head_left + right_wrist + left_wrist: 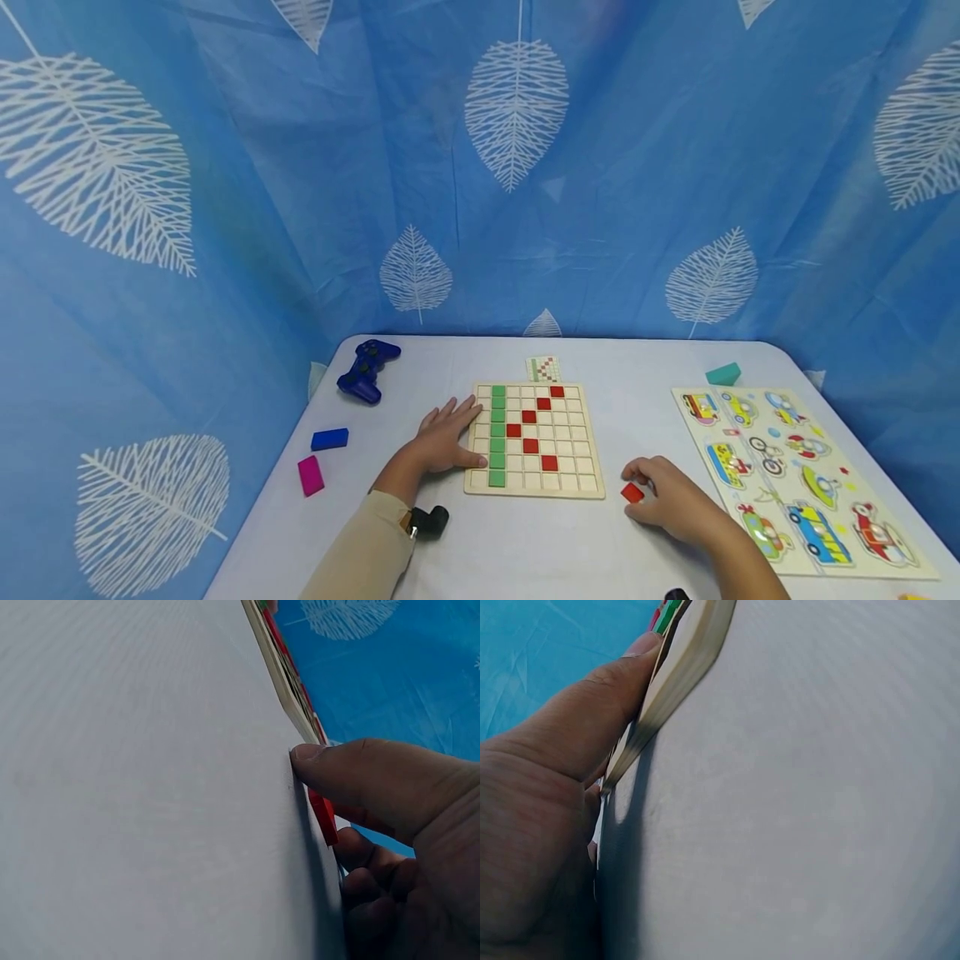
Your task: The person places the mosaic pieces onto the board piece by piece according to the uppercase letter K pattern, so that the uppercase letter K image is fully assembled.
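Observation:
A square wooden grid board [558, 482] lies on the table with a column of green tiles [497, 446] and several red tiles [531, 446] in slanting lines. My left hand [442, 440] rests at the board's left edge, fingers spread, with the thumb [622, 682] on its rim. Right of the board, my right hand [671, 496] has its thumb and curled fingers around a loose red tile [632, 492] close to the tabletop. That red tile [322, 817] is partly hidden behind the thumb in the right wrist view. A small pattern card [543, 368] touches the board's far edge.
A blue game controller [367, 371], a blue block [330, 438] and a pink block [311, 476] lie at the left. To the right is a picture puzzle board [810, 475] of vehicles, with a teal block [723, 374] behind it. A blue leaf-patterned curtain [480, 208] hangs behind the table.

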`<state>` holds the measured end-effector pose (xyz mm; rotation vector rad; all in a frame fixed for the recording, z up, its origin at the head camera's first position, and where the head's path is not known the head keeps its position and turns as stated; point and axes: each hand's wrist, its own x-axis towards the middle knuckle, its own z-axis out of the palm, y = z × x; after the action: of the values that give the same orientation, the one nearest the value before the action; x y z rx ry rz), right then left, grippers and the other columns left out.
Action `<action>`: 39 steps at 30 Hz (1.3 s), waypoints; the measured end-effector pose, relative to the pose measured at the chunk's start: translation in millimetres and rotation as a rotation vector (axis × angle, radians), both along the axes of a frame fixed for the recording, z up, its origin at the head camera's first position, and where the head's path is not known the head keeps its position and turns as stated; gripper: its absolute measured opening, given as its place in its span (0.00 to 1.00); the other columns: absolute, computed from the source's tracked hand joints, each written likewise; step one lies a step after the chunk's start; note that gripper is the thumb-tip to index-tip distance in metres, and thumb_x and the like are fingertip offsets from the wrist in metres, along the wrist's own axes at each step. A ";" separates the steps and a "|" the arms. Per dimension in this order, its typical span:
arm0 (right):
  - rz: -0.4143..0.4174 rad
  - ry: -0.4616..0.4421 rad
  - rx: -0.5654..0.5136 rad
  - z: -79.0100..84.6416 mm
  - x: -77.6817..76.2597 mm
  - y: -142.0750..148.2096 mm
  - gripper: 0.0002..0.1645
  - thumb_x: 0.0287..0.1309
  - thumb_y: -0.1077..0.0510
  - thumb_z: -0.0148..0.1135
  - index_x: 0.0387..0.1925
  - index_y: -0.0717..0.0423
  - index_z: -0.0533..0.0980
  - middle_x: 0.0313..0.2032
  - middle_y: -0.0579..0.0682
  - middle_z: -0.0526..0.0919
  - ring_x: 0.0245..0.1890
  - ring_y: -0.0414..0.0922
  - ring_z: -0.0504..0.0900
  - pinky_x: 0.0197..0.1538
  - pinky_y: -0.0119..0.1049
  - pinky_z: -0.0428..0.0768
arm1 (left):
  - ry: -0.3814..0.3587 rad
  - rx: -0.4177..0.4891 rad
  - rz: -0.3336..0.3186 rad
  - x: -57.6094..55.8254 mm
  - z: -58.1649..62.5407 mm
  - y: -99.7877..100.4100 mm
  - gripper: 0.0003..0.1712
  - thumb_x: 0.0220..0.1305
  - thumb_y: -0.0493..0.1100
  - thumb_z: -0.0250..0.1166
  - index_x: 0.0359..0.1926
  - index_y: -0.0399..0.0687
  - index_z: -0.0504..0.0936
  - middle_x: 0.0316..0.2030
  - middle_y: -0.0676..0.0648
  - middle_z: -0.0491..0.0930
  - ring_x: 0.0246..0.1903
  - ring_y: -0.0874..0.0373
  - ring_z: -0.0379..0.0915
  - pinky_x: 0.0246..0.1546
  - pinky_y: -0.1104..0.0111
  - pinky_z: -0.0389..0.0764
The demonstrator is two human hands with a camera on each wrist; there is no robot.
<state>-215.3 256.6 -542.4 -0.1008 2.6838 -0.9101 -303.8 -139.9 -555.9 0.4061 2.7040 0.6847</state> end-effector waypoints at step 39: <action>-0.049 0.089 -0.057 -11.8 0.5 4.7 0.20 0.49 0.56 0.82 0.41 0.47 0.80 0.35 0.44 0.77 0.34 0.43 0.71 0.36 0.34 0.69 | 0.004 0.008 0.010 0.1 -6.5 -0.9 0.64 0.51 0.72 0.77 0.83 0.63 0.57 0.85 0.56 0.46 0.84 0.47 0.33 0.82 0.44 0.36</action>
<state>-214.8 261.3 -554.1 -0.0908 2.7529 -1.0201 -303.7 -140.8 -562.4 0.3965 2.7096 0.6989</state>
